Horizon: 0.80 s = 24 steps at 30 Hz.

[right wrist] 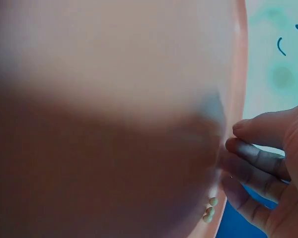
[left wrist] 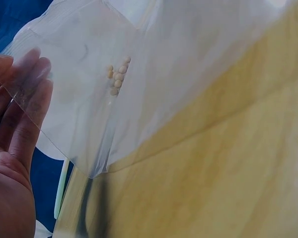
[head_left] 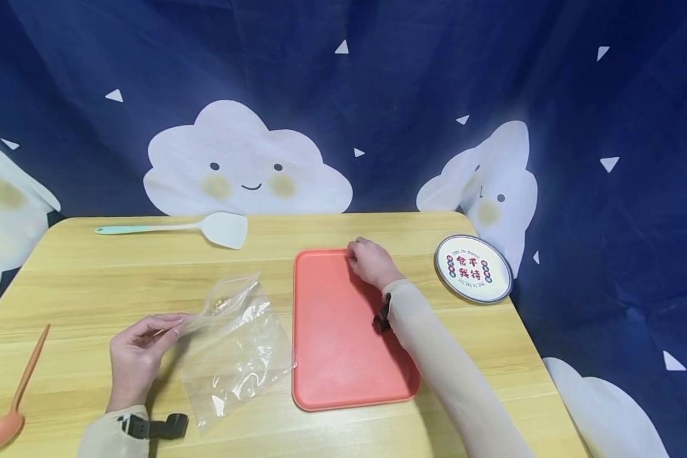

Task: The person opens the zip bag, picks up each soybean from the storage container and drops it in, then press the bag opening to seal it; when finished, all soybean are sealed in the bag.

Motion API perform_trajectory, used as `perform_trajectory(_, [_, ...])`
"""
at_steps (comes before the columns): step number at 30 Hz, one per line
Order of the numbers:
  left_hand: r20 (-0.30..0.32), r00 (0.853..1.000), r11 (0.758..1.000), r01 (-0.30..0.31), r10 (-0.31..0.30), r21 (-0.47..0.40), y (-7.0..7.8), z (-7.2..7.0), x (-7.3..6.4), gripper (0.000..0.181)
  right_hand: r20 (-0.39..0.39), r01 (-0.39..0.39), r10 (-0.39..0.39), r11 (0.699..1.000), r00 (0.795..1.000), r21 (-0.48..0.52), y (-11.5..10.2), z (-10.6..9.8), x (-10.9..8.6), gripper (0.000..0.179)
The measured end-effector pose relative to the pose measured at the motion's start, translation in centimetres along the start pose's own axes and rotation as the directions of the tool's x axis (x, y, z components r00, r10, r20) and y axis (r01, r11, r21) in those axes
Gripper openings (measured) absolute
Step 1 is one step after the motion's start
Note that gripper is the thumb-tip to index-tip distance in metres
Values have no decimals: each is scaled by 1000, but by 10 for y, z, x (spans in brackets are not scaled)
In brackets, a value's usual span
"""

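My left hand [head_left: 143,353] pinches the edge of a clear plastic zip bag [head_left: 235,362] between thumb and fingers. Several small round pale beans [left wrist: 119,77], like soybeans, lie together inside the bag. It spreads over the table, its right corner reaching the red tray [head_left: 343,356]. At the tray's far right corner is my right hand [head_left: 374,262], palm down. In the right wrist view its fingertips [right wrist: 233,145] are right at the rim, thumb and fingers slightly apart, nothing showing between them. A few more beans [right wrist: 210,210] lie along the rim close to the lower fingers.
A white spatula with a mint handle [head_left: 223,230] lies along the table's back edge. The orange spoon [head_left: 20,401] is at the far left. To the tray's right, a white plate with red lettering [head_left: 474,268] stands near the table edge. A blue cloud-print curtain [head_left: 389,76] hangs behind.
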<state>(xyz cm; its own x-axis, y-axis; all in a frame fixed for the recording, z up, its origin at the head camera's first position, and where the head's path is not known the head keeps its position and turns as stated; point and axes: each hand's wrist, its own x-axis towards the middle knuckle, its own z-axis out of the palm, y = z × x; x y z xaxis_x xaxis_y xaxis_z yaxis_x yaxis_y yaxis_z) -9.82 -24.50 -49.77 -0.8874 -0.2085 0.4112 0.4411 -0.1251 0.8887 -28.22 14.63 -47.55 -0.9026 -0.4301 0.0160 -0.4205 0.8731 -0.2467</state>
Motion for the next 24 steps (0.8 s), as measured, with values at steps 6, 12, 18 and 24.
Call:
perform_trajectory(6, [15, 1000, 1000, -26, 26, -11, -1, -1, 0, 14, -44, -6, 13, 988, 999, 155, -7, -9, -4, 7])
perform_trajectory(12, [33, 998, 999, -47, 48, -25, 0, -2, 0, 15, -110, 85, -50, 938, 993, 335, -32, -19, -9, 11])
perform_trajectory(18, [42, 998, 998, -49, 50, -34, 1, -1, 0, 14, -163, 181, -112, 841, 980, 509, -66, -26, -16, 8])
perform_trajectory(24, [29, 999, 1000, -24, 25, -12, 0, -1, 0, 14, -199, 255, -167, 762, 966, 595, -96, -27, -19, 10])
